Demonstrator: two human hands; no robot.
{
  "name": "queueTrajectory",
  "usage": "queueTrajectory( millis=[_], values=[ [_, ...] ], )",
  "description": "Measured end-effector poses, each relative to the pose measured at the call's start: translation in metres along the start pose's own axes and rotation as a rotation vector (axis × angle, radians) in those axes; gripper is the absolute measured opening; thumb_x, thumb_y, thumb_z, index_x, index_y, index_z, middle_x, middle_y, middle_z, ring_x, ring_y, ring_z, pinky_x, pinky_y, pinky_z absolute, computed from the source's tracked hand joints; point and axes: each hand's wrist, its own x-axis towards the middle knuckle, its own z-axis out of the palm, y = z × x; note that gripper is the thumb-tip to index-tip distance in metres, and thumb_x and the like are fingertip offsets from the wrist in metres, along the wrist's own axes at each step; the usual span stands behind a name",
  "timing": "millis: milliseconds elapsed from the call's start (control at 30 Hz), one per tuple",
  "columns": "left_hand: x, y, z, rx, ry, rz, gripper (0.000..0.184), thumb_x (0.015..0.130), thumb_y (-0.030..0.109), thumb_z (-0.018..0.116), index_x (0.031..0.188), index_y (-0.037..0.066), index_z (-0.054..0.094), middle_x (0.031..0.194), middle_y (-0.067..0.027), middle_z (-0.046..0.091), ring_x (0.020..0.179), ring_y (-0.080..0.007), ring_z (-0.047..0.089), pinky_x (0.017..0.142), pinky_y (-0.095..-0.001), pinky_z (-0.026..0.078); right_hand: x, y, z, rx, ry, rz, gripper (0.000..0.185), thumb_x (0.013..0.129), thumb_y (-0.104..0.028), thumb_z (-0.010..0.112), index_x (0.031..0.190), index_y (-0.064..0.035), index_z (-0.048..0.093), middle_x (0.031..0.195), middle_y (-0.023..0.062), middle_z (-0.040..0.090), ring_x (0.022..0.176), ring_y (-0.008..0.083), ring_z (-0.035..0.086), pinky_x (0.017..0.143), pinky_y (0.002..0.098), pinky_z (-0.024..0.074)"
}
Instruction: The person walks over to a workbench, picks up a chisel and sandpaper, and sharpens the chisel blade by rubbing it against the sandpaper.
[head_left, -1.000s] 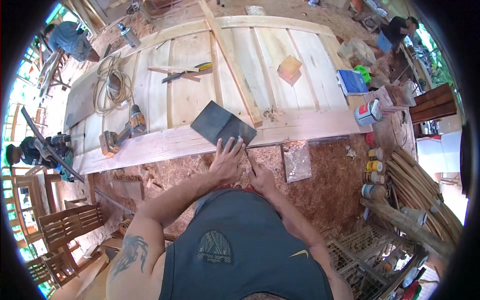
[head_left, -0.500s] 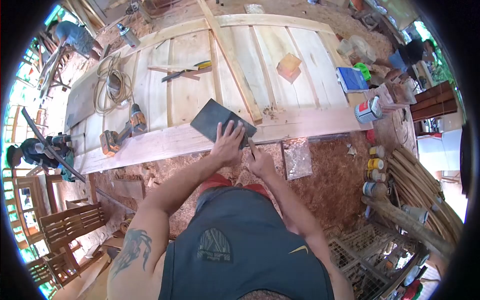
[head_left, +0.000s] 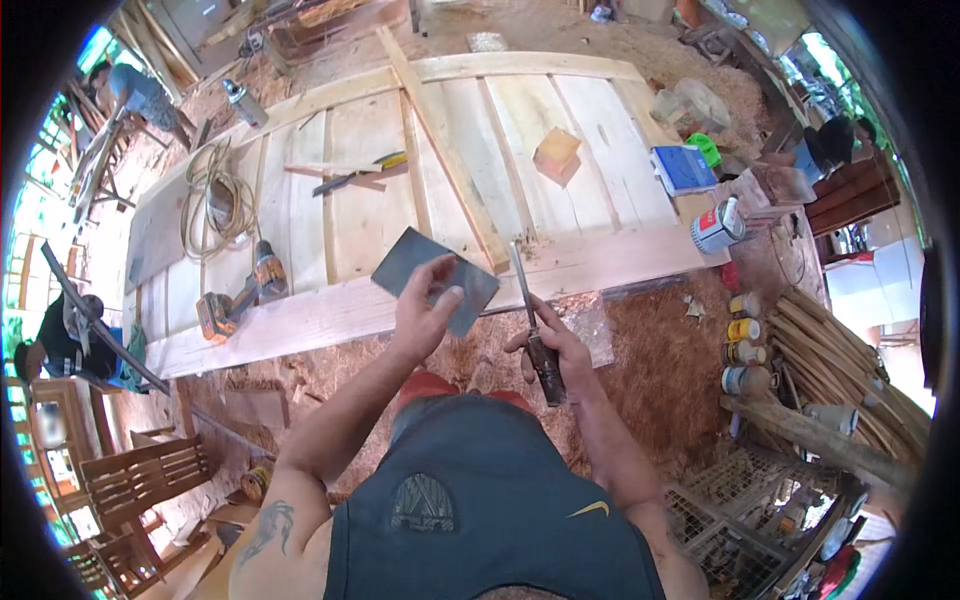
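My right hand (head_left: 560, 348) grips a chisel (head_left: 526, 290) by its dark handle, with the long, narrow metal blade pointing up and away from me. A dark rectangular sheet or plate (head_left: 470, 295) lies at an angle on the near edge of the wooden panel (head_left: 290, 305); whether it is sandpaper or a flat stone, I cannot tell. Over the left part of that rectangle is my left hand (head_left: 425, 310), its fingers curved and apart, holding nothing. A long wooden strip (head_left: 440, 140) lies slantwise across the panel, its near end close to the dark rectangle.
On the panel lie a cordless drill (head_left: 240, 295), a coiled cord (head_left: 215, 200), a yellow-and-black tool (head_left: 360, 172), an orange-tan sheet (head_left: 557, 150) and a blue packet (head_left: 684, 168). A paint can (head_left: 717, 228) stands right. People are at left and right.
My left hand has lifted from lying flat on the dark rectangle. My right hand has drawn back right and turned, bringing the chisel upright into plain sight.
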Motion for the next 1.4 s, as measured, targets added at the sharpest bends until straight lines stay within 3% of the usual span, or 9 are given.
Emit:
queueTrajectory(
  millis=[67,267,567,700,833,933,1133,1267,1400],
  values=[
    [0.005,0.009,0.007,-0.383,-0.165,-0.223,0.049,0.102,0.022,0.069,0.144,0.001,0.058,0.132,-0.0086,0.067,0.126,-0.0196,0.059,0.112,-0.0400,0.045,0.003,-0.008,0.011,0.246,-0.203,-0.012,0.068,0.107,-0.024,0.045,0.170,-0.0122,0.021,0.106,0.0305,0.073,0.060,0.0222,0.070,0.057,0.0304,0.0593],
    [-0.002,0.056,0.039,-0.520,-0.345,-0.240,0.055,0.099,0.023,0.076,0.145,-0.002,0.057,0.129,-0.0125,0.068,0.127,-0.0218,0.060,0.113,-0.0404,0.045,-0.002,-0.013,0.041,0.387,-0.341,-0.004,0.072,0.106,-0.027,0.047,0.171,-0.0137,0.018,0.103,0.0314,0.072,0.054,0.0235,0.067,0.052,0.0303,0.0572],
    [0.023,0.044,0.019,-0.514,-0.250,-0.203,0.060,0.094,0.021,0.080,0.144,-0.004,0.056,0.131,-0.0150,0.068,0.124,-0.0253,0.064,0.112,-0.0417,0.047,-0.015,-0.012,0.038,0.266,-0.378,0.017,0.076,0.105,-0.027,0.050,0.171,-0.0117,0.015,0.099,0.0291,0.073,0.053,0.0206,0.065,0.055,0.0290,0.0552],
    [0.037,0.037,0.010,-0.457,-0.147,-0.168,0.051,0.101,0.028,0.073,0.141,-0.001,0.059,0.129,-0.0130,0.070,0.121,-0.0238,0.065,0.105,-0.0400,0.051,-0.020,-0.007,0.036,0.298,-0.350,0.035,0.076,0.104,-0.026,0.053,0.170,-0.0102,0.020,0.100,0.0287,0.074,0.054,0.0204,0.067,0.054,0.0288,0.0560],
    [0.063,0.021,-0.013,-0.744,0.210,-0.309,0.042,0.109,0.035,0.057,0.135,0.002,0.061,0.118,-0.0108,0.072,0.108,-0.0207,0.067,0.096,-0.0378,0.053,-0.026,-0.005,0.027,0.270,-0.307,0.032,0.074,0.103,-0.021,0.058,0.169,-0.0108,0.026,0.106,0.0260,0.074,0.055,0.0194,0.068,0.056,0.0290,0.0580],
    [0.052,0.019,-0.019,-0.521,0.329,-0.214,0.033,0.110,0.026,0.057,0.130,0.001,0.063,0.114,-0.0102,0.072,0.100,-0.0198,0.068,0.091,-0.0355,0.054,-0.021,0.004,0.016,0.070,-0.161,-0.008,0.071,0.103,-0.015,0.060,0.168,-0.0117,0.031,0.109,0.0206,0.073,0.057,0.0185,0.068,0.057,0.0292,0.0594],
    [-0.002,-0.038,0.003,0.284,0.081,0.145,0.022,0.099,0.009,0.066,0.119,0.001,0.070,0.113,-0.0129,0.073,0.100,-0.0290,0.070,0.091,-0.0385,0.055,0.022,0.064,-0.029,-0.607,0.106,0.017,0.064,0.105,-0.013,0.058,0.165,-0.0226,0.041,0.094,0.0071,0.073,0.083,0.0107,0.067,0.074,0.0299,0.0563],
    [-0.027,-0.067,0.011,0.679,-0.128,0.394,0.036,0.089,0.008,0.069,0.125,0.002,0.069,0.126,-0.0156,0.069,0.115,-0.0377,0.064,0.099,-0.0459,0.052,0.040,0.085,-0.033,-0.772,0.130,0.040,0.062,0.103,-0.017,0.058,0.163,-0.0225,0.045,0.099,0.0135,0.076,0.088,0.0194,0.072,0.085,0.0361,0.0581],
    [-0.035,-0.072,0.022,0.812,-0.209,0.389,0.059,0.088,0.012,0.069,0.145,0.004,0.057,0.149,-0.0150,0.057,0.134,-0.0377,0.053,0.111,-0.0525,0.044,0.054,0.102,-0.046,-0.937,0.127,-0.050,0.061,0.100,-0.017,0.058,0.160,-0.0199,0.048,0.103,0.0210,0.075,0.089,0.0300,0.075,0.086,0.0413,0.0582]
  ],
)
